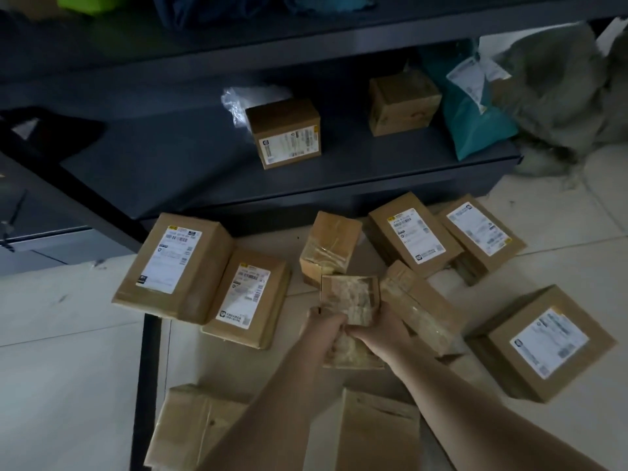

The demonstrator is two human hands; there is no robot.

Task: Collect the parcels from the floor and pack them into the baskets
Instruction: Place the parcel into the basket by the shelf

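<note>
Several brown cardboard parcels lie on the pale tiled floor. Both hands hold a small taped parcel [350, 297] just above the floor at the centre: my left hand [323, 329] grips its left side and my right hand [380, 329] its right side. A large labelled parcel [173, 266] and a flatter one [248, 297] lie to the left. Two labelled parcels [413, 239] [479, 234] lie beyond the hands at the right, and a big box [547, 341] sits at the far right. No basket is in view.
A dark metal shelf [190, 158] runs across the back with two small boxes [285, 134] [402, 105], a teal mailer bag [472, 120] and a grey sack [560, 93]. Its black upright [146, 385] stands left of my arms. Plain parcels [190, 426] [377, 433] lie near my forearms.
</note>
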